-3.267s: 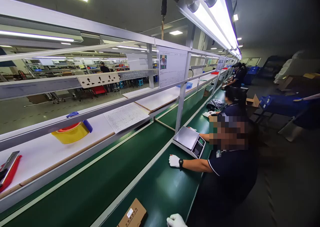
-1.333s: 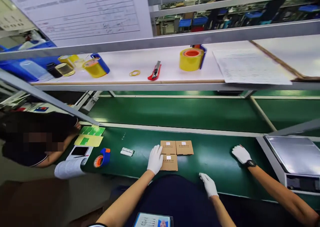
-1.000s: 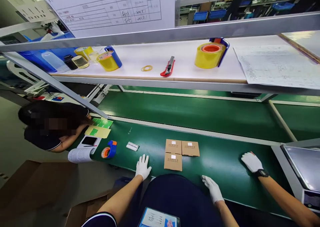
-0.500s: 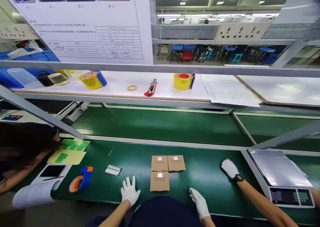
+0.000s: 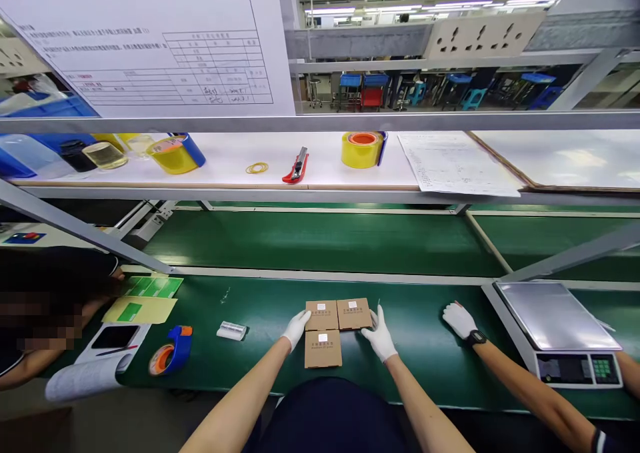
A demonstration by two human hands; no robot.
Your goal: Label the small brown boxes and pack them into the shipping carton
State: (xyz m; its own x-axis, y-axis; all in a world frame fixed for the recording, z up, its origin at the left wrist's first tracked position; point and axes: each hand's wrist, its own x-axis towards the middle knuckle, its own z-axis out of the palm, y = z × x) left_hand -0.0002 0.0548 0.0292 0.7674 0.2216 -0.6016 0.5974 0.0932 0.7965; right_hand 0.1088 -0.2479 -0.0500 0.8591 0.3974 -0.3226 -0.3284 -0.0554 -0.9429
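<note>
Three flat brown cardboard boxes with small white labels lie together on the green bench. The upper left box [image 5: 321,316] has my left hand [image 5: 297,328], in a white glove, at its left edge, fingers closed against it. Beside it, touching, is the upper right box [image 5: 354,314]. My right hand [image 5: 380,336], also gloved, has its thumb side at that box's right edge. A thin pen-like object [image 5: 379,302] sticks up from its fingers; its kind is too small to tell. The lower box [image 5: 323,350] sits below the upper left one, nearest my body.
A tape dispenser [image 5: 171,352] and a small clear-and-white packet [image 5: 232,331] lie left. A co-worker's gloved hand [image 5: 460,322] rests right, near a weighing scale [image 5: 553,316]. Another person is at far left. The shelf [image 5: 225,190] above holds tape rolls and a red cutter [image 5: 296,166].
My left hand has moved right and forward from the bare bench to the upper left box. My right hand has moved forward to the upper right box. The view has shifted slightly.
</note>
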